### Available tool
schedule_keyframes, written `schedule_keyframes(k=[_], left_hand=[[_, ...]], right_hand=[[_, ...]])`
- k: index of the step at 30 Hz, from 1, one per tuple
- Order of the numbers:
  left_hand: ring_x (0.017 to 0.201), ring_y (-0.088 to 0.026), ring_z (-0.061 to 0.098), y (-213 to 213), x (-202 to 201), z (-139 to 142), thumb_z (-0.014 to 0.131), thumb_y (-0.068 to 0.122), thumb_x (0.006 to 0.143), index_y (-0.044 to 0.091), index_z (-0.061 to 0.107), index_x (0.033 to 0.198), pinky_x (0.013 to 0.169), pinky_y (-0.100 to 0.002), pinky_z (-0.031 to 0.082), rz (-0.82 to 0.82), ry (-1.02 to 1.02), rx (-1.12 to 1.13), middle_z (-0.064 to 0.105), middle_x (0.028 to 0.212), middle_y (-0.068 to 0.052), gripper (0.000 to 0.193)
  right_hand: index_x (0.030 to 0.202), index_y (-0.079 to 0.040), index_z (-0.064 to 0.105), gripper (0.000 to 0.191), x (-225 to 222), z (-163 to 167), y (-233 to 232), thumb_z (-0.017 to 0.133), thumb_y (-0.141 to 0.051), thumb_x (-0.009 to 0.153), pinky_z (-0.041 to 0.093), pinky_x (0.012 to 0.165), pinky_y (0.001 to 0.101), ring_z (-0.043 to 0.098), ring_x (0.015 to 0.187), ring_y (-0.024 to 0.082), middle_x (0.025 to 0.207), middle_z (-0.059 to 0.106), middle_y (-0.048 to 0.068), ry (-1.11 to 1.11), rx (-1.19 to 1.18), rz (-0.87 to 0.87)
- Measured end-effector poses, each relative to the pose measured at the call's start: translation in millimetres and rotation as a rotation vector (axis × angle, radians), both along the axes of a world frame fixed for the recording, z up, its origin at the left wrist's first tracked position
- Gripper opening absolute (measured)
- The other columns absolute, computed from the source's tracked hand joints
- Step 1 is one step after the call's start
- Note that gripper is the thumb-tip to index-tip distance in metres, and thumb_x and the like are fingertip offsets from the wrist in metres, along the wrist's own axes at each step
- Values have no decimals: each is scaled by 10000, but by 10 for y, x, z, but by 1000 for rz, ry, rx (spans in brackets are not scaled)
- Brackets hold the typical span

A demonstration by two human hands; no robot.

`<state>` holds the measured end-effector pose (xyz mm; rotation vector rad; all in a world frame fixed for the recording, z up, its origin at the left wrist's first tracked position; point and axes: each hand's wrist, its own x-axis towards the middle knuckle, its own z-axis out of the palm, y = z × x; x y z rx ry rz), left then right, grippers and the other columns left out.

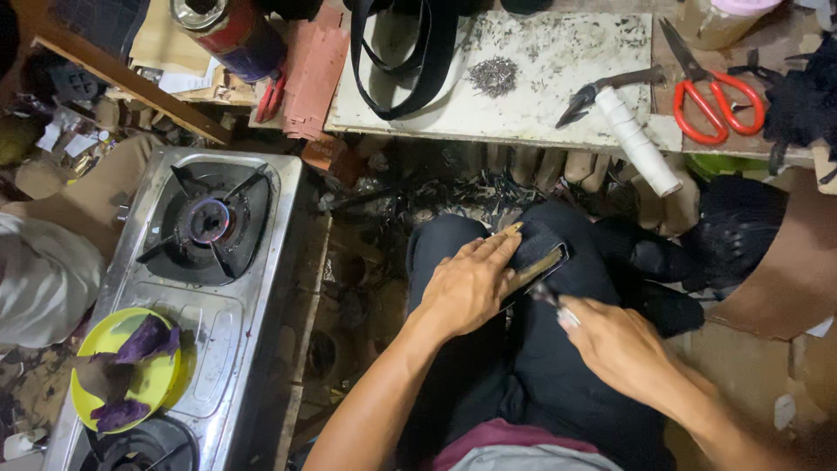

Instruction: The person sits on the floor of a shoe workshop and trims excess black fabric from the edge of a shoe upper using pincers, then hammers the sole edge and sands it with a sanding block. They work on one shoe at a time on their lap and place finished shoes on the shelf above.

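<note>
At frame centre the left hand (471, 283) presses flat to steady a dark leather piece (536, 253) (on the lap) while the right hand (615, 344) pinches a small tool (549, 298) at its edge.

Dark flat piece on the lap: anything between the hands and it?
Nothing visible. The left hand lies flat on the dark flat piece, pinning it to the knee. The right hand brings a small, blurred tool to its near edge, with no object in the gap.
</note>
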<state>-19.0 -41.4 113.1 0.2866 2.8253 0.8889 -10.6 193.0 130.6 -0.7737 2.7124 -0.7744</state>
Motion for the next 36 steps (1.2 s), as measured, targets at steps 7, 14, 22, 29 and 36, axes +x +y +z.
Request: schedule_keyframes(k=[7, 14, 22, 29, 36], left_hand=[[1373, -372, 498, -33, -30, 62, 581, 289, 922, 119, 418, 1540, 1026, -513, 465, -54, 12, 13, 458, 1578, -105, 661], [1355, -384, 502, -41, -20, 19, 594, 280, 936, 58, 431, 1512, 1062, -469, 442, -43, 59, 86, 455, 1576, -125, 639], [1487, -329, 487, -583, 325, -50, 532, 237, 1070, 38, 504, 1497, 1207, -379, 380, -60, -82, 511, 542, 1550, -173, 472], [1356, -378, 565, -414, 686, -289, 597, 197, 1013, 52, 540, 1442, 1129, -405, 447, 140, 176, 305, 583, 1460, -205, 457], [1351, -411, 546, -428, 699, -232, 706, 215, 968, 33, 467, 1483, 1115, -435, 447, 81, 242, 280, 556, 1467, -240, 596]], right_hand=[[916, -7, 623, 181, -14, -147, 61, 691, -175, 913, 506, 543, 496, 632, 531, 357, 661, 636, 138, 528, -71, -24], [920, -20, 633, 128, 26, -275, 77, 610, -145, 935, 511, 446, 435, 678, 471, 284, 597, 666, 118, 308, -268, -101], [885, -43, 599, 203, -88, -529, -70, 635, -239, 922, 522, 534, 516, 679, 615, 428, 630, 674, 214, 79, -22, -100], [871, -45, 583, 216, -51, -656, -81, 614, -245, 948, 510, 523, 522, 664, 583, 424, 613, 651, 202, 111, -41, -83], [971, -19, 612, 212, 117, -118, -227, 613, -222, 908, 532, 515, 477, 696, 621, 386, 713, 683, 207, 158, -206, 12]])
